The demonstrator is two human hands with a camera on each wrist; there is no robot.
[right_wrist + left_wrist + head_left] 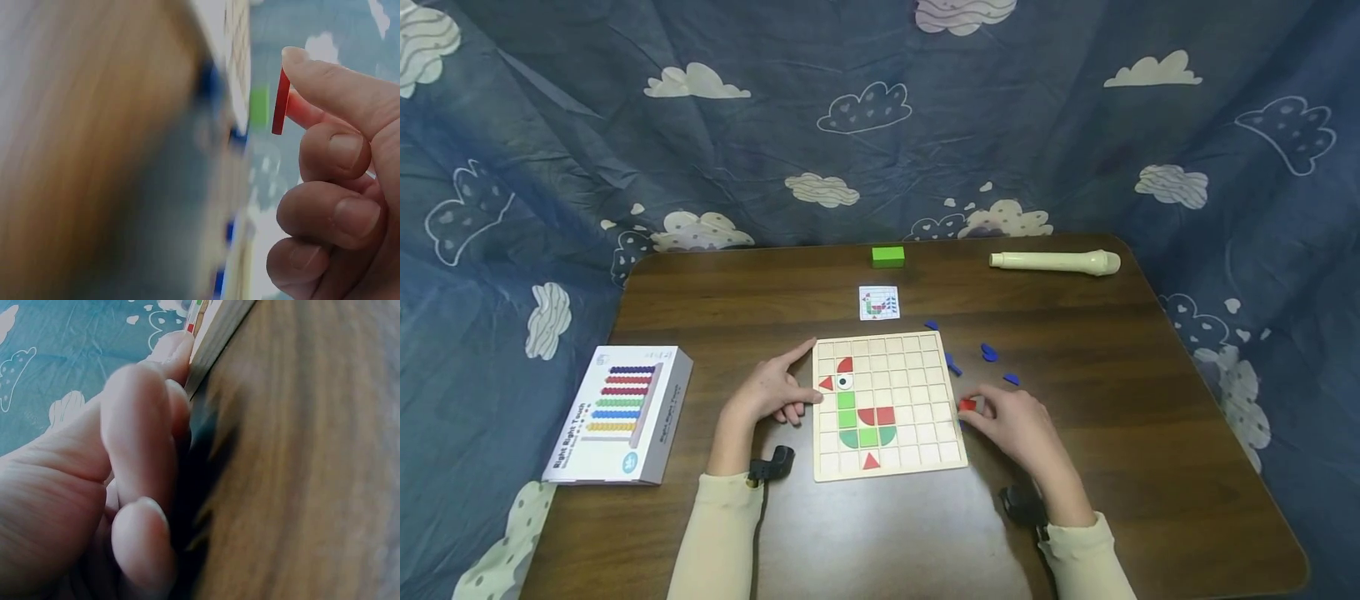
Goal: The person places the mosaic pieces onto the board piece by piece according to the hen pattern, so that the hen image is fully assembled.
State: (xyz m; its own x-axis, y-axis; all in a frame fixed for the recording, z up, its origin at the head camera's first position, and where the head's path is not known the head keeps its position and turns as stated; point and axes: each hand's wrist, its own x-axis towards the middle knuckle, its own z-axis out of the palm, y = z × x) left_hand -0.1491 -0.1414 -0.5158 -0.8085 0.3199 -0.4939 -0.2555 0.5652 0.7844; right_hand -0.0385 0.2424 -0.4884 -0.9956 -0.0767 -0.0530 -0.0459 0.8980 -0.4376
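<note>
Red piece (967, 405): pinched between thumb and finger of the right hand (1018, 425), just beside the board's right edge; placing it appears to be the step in hand.
Left hand (767, 390): thumb and forefinger extended against the board's left side, seemingly steadying it, grasping nothing.
Next move: likely calls for laying the piece flat, squared to a cell of the board (914, 454), perhaps checked against the card (879, 303).
Table: dark wood, with blue pieces (989, 352), green block (888, 257), cream microphone (1052, 262) and white box (617, 417).
Backdrop: blue cloud-print cloth (850, 158).
</note>
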